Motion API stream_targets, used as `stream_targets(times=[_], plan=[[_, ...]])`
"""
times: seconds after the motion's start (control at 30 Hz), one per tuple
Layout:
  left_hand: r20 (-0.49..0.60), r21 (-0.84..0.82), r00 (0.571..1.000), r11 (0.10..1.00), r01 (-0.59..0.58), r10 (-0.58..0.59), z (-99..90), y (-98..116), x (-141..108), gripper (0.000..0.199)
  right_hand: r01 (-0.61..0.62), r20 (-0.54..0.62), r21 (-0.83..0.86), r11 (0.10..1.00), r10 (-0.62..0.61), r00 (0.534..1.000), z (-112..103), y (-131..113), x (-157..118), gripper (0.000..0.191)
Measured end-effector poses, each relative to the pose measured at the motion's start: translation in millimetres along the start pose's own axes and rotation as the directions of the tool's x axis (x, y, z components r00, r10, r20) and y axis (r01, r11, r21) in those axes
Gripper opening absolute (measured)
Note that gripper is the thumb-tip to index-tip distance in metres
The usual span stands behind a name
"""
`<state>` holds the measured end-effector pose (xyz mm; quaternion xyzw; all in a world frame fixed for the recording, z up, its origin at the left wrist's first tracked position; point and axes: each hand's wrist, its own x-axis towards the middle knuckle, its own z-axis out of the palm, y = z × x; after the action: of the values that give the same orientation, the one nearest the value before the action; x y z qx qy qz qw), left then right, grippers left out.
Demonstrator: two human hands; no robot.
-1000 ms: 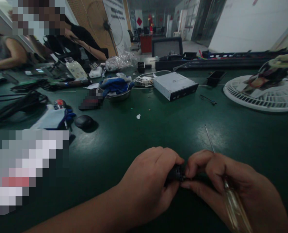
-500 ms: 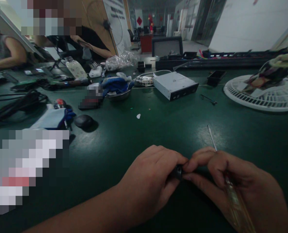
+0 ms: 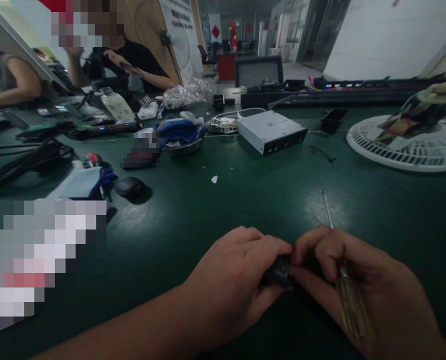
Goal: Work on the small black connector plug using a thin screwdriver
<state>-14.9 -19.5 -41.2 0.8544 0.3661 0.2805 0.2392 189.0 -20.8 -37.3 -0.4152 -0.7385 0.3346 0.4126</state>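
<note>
My left hand (image 3: 234, 275) is wrapped round a small dark part (image 3: 281, 272), whose right end shows between its fingers and thumb. My right hand (image 3: 373, 280) holds a screwdriver (image 3: 352, 305) by its clear yellowish handle, tucked in the palm under curled fingers. The metal shaft points up and away, past the knuckles. Thumb and index finger of that hand meet the right end of the dark part. Both hands are close together above the green table (image 3: 192, 220).
Beyond the hands lie a silver disc drive (image 3: 270, 129), a small wrench (image 3: 323, 153) and a white fan grille (image 3: 406, 150). At the left are a black mouse (image 3: 130, 187), a bowl with blue cloth (image 3: 181, 132) and cables (image 3: 31, 160). Two people sit at the far left.
More of the dark part shows between my hands. The screwdriver handle has swung slightly left with my right hand. A person at the far left has raised a hand.
</note>
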Motion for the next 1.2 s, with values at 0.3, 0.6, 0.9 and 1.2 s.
stream_targets(times=[0.3, 0.6, 0.9, 1.2], plan=[[-0.058, -0.002, 0.998, 1.0, -0.029, 0.029, 0.6, 2.4, -0.6, 0.027, -0.143, 0.153, 0.064, 0.988, 0.132, 0.979, 1.4, 2.6, 4.6, 0.025], [-0.022, -0.023, 0.997, 0.997, -0.069, 0.068, -3.3, 3.7, -1.0, 0.025, -0.148, 0.165, 0.074, 0.986, 0.135, 0.977, 2.0, 2.6, 1.3, 0.024], [0.033, -0.053, 0.995, 0.994, -0.09, 0.092, -4.1, 4.8, 1.9, 0.024, -0.2, 0.213, 0.043, 0.979, 0.186, 0.959, -0.5, 8.3, -3.7, 0.024], [0.002, -0.037, 0.998, 0.998, -0.056, 0.057, -2.7, 4.1, 1.0, 0.023, -0.157, 0.198, 0.1, 0.983, 0.135, 0.971, 3.5, 1.9, 2.4, 0.025]])
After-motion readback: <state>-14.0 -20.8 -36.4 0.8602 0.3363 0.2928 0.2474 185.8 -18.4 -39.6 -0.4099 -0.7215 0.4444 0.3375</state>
